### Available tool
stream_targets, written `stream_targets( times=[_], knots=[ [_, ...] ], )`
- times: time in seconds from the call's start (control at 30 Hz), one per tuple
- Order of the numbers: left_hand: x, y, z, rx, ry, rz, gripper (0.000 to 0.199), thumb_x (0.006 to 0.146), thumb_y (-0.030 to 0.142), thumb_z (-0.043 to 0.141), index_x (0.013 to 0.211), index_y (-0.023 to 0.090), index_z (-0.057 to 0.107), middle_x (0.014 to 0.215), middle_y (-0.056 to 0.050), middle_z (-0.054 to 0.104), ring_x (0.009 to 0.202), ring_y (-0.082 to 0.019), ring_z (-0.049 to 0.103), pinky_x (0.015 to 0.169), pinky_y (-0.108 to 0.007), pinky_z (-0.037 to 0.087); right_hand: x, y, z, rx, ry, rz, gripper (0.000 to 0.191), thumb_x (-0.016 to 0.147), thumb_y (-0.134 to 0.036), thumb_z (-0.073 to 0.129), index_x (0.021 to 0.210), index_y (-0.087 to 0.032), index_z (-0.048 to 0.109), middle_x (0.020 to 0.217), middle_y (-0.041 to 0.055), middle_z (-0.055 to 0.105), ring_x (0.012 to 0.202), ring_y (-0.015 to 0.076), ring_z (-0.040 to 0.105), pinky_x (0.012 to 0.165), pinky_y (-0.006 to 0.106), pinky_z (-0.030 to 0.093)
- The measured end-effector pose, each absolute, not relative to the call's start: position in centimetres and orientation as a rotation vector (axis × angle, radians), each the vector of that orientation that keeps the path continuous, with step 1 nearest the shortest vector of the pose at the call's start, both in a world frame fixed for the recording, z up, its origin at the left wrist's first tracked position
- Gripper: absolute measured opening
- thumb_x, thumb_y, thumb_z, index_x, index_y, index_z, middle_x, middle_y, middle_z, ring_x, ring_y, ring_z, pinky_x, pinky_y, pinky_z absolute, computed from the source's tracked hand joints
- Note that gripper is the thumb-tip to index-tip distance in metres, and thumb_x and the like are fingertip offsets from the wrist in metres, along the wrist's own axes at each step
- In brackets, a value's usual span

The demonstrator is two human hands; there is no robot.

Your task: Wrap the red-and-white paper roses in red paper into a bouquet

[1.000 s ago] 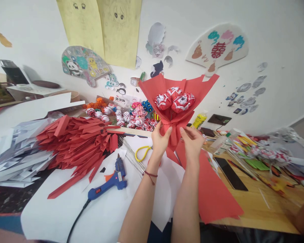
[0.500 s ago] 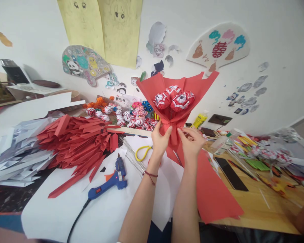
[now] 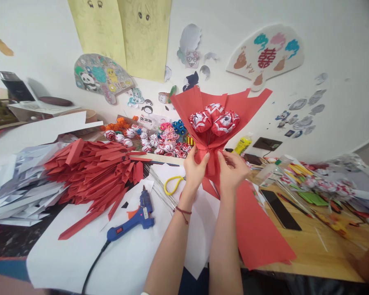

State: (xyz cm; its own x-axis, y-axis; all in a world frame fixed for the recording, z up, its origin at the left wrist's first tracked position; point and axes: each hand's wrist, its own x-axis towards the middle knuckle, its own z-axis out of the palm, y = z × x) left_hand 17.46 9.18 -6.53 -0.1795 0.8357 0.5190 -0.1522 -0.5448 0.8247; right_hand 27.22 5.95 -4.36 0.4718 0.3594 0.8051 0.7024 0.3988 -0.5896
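Observation:
Upright between my hands stands a paper flower bouquet [image 3: 252, 107], its red wrapping flared wide around three red-and-white paper flowers [image 3: 225, 123]. My left hand [image 3: 195, 167] is closed on the gathered lower part of the wrapping, thumb in front and fingers behind. On the other side, my right hand [image 3: 233, 169] pinches the same gathered waist between thumb and fingers. The bouquet's stem end is partly hidden by my hands. Beneath them lie red paper sheets [image 3: 261, 229] and white paper [image 3: 199, 241].
A blue glue gun [image 3: 132, 223] with a black cord lies left of my forearms, near yellow-handled scissors [image 3: 171, 185]. Piles of folded red paper strips [image 3: 95, 176] and white strips [image 3: 21, 184] fill the left. To the right lie a phone [image 3: 280, 209] and a bottle [image 3: 269, 172].
The bouquet has tilted and shifted slightly to the right, its wrapping opening a little wider. My right hand has adjusted its fingers at the gathered waist; my left hand keeps its hold.

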Motion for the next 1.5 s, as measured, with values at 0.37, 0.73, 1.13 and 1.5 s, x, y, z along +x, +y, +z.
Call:
stream_targets(
  times=[0.37, 0.73, 1.13, 1.5],
  knots=[
    [17.5, 9.2, -6.6, 1.393, 0.82, 1.8, 0.048, 0.085, 0.035, 0.069, 0.128, 0.018, 0.06, 0.127, -0.012, 0.067, 0.117, -0.027, 0.063, 0.105, -0.04, 0.047, 26.9, 5.2, -3.8, -1.176, -1.156, -0.317, 0.018, 0.087, -0.034, 0.064, 0.092, -0.018, 0.07, 0.087, 0.0056, 0.07, 0.069, 0.0149, 0.064, 0.057, 0.025, 0.047],
    [17.4, 9.2, -6.5, 1.359, 0.834, 1.796, 0.048, 0.083, 0.035, 0.07, 0.127, 0.018, 0.061, 0.128, -0.012, 0.066, 0.119, -0.028, 0.062, 0.107, -0.042, 0.046, 27.4, 5.4, -4.3, -1.198, -1.145, -0.208, 0.024, 0.087, -0.033, 0.061, 0.102, -0.018, 0.072, 0.097, 0.0082, 0.072, 0.07, 0.0147, 0.061, 0.057, 0.026, 0.047],
    [17.3, 8.9, -6.3, 1.366, 0.839, 1.796, 0.046, 0.084, 0.032, 0.069, 0.126, 0.016, 0.061, 0.129, -0.012, 0.066, 0.118, -0.026, 0.063, 0.105, -0.04, 0.047, 27.3, 5.7, -3.9, -1.035, -1.084, 0.037, 0.049, 0.079, -0.027, 0.07, 0.123, -0.025, 0.05, 0.096, 0.0012, 0.067, 0.07, 0.0103, 0.06, 0.063, 0.022, 0.046],
    [17.4, 9.3, -6.4, 1.346, 0.877, 1.824, 0.051, 0.082, 0.031, 0.071, 0.128, 0.015, 0.059, 0.129, -0.013, 0.066, 0.118, -0.027, 0.063, 0.105, -0.041, 0.048, 28.0, 7.3, -4.0, -1.0, -0.884, 0.232, 0.038, 0.068, -0.036, 0.08, 0.097, -0.015, 0.068, 0.085, 0.0067, 0.072, 0.075, 0.0196, 0.069, 0.065, 0.032, 0.056]
  ],
)
